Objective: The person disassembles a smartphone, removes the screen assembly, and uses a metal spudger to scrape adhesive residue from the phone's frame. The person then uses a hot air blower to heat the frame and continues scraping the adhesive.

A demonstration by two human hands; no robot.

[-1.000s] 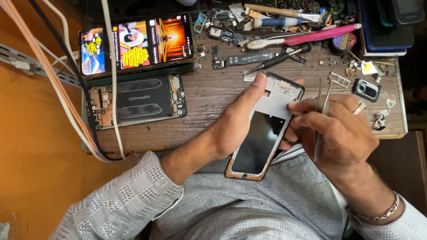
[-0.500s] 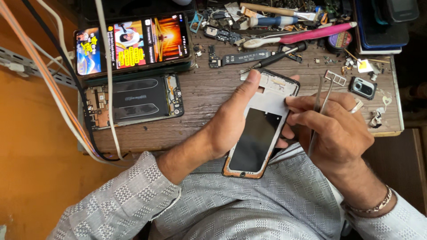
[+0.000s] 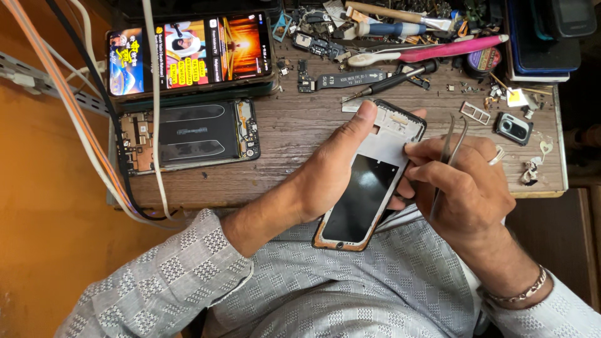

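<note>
Metal tweezers (image 3: pixel 452 147) are pinched between the fingers (image 3: pixel 438 170) of the right hand (image 3: pixel 466 194), tips pointing away, just beside the phone frame (image 3: pixel 369 181). The frame is gripped by the left hand (image 3: pixel 325 181), thumb pressed at its top edge, and held tilted over the lap at the bench (image 3: pixel 300 134) edge. For a clean job, the frame should be kept steady w/ the thumb & the tweezers worked gently, so nothing is scratched. Further out, an opened phone (image 3: pixel 188 134), a lit phone (image 3: pixel 188 53) & a pink toothbrush (image 3: pixel 432 50) are laid on the bench.
</note>
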